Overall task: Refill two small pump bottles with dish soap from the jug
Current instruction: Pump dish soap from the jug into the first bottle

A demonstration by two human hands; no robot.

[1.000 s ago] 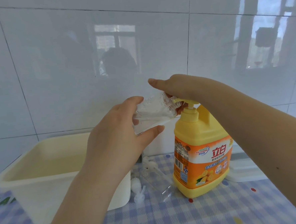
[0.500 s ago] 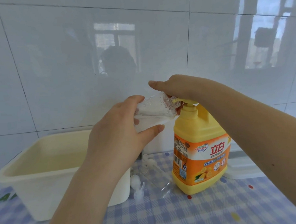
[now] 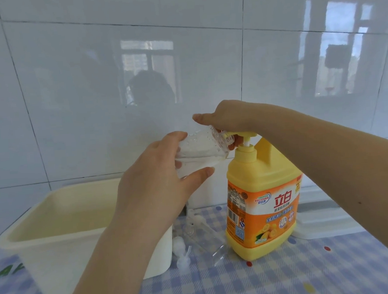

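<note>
Left hand (image 3: 158,178) curled in a grip — right hand (image 3: 227,119) flat, palm down.

checked tablecloth (image 3: 287,282), jug (image 3: 260,211), tub (image 3: 58,246)

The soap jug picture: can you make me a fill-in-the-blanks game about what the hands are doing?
1. The left hand holds a small clear bottle tilted with its mouth at the jug's ____.
2. The right hand presses down on top of the ____ pump head of the jug.
3. A second clear bottle lies on its side between the jug and the cream ____.
4. The tablecloth has a blue and white ____ pattern.

Missing words: spout; yellow; tub; checked
</note>
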